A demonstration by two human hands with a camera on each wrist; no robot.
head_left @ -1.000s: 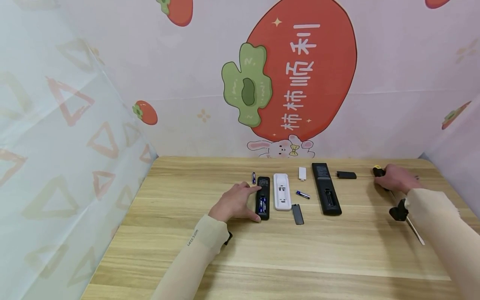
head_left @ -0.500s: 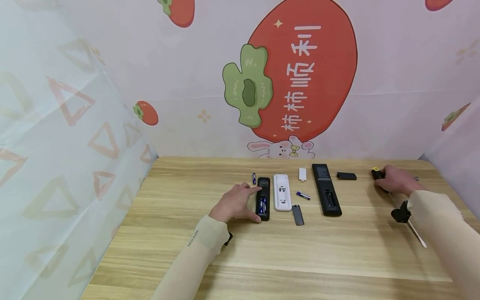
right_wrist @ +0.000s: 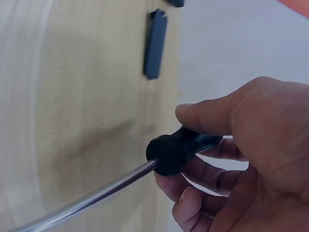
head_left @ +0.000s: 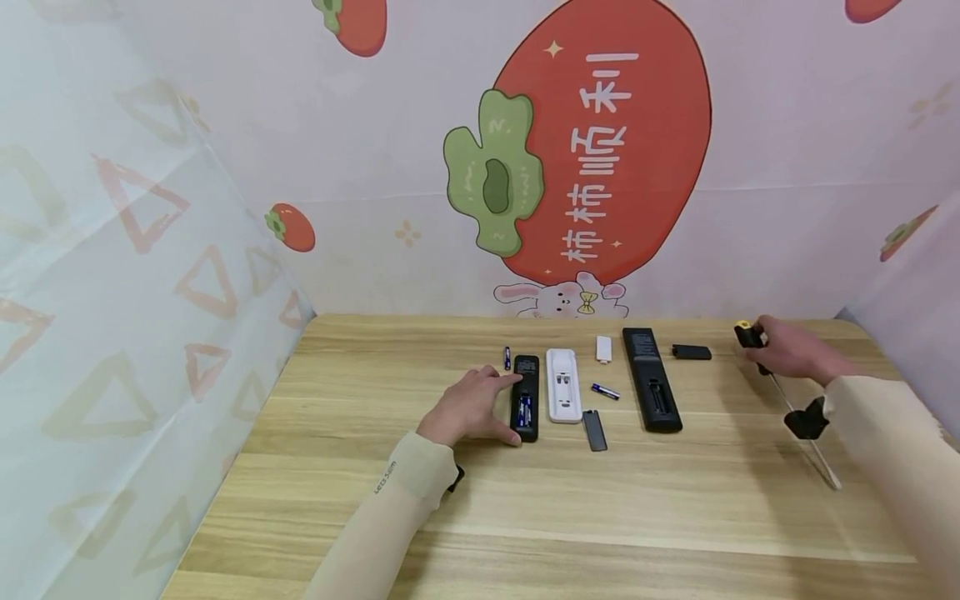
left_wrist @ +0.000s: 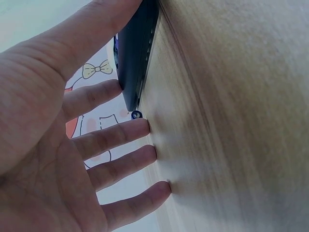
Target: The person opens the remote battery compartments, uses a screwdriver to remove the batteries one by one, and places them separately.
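Observation:
On the left, a slim black remote control (head_left: 526, 398) lies back up, its compartment uncovered and filled with blue batteries. My left hand (head_left: 471, 404) touches it with thumb and index finger, and its other fingers stretch out against the tabletop in the left wrist view. At the far right, my right hand (head_left: 791, 348) grips a screwdriver (right_wrist: 169, 153) by its black handle. The long metal shaft points towards the front of the table and seems to be raised off it. Part of the handle is hidden by my fingers.
A white remote (head_left: 564, 385) and a larger black remote (head_left: 653, 380) lie uncovered in the middle. Around them are a white cover (head_left: 603, 349), a grey cover (head_left: 595, 431), a black cover (head_left: 691, 352) and loose batteries (head_left: 605, 391). A printed cloth wall (head_left: 375, 275) stands behind.
My right hand has shifted slightly left with the screwdriver, which appears to have come up from the table. My left hand has stayed in place at the slim black remote.

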